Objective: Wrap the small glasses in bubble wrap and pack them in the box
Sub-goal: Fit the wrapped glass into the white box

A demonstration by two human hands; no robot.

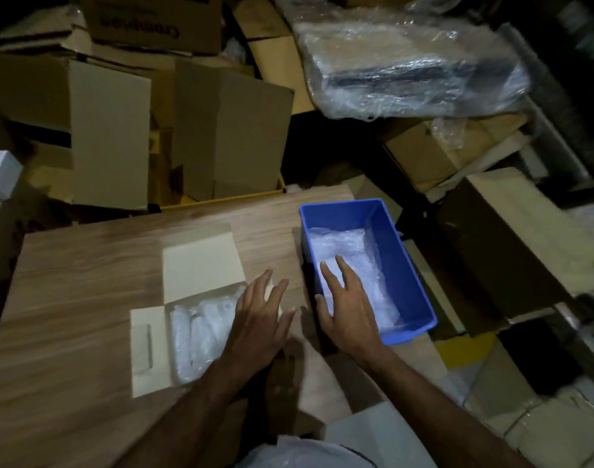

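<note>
A small cream box [201, 268] lies open on the wooden table [79, 271], its flaps spread out. Bubble-wrapped bundles [201, 329] fill its inside. My left hand [258, 319] hovers over the box's right edge with fingers straight and spread, holding nothing. To the right stands a blue plastic bin [407, 265] with bubble wrap [353, 265] lying in it. My right hand [349, 309] reaches over the bin's near left wall, fingers extended above the wrap. No bare glass is visible.
Many cardboard boxes [221, 130] are stacked behind the table. A large bundle in clear plastic film [407, 62] lies at the back right. More flattened cartons [511, 231] crowd the right side. A small white box [0, 173] sits at the far left.
</note>
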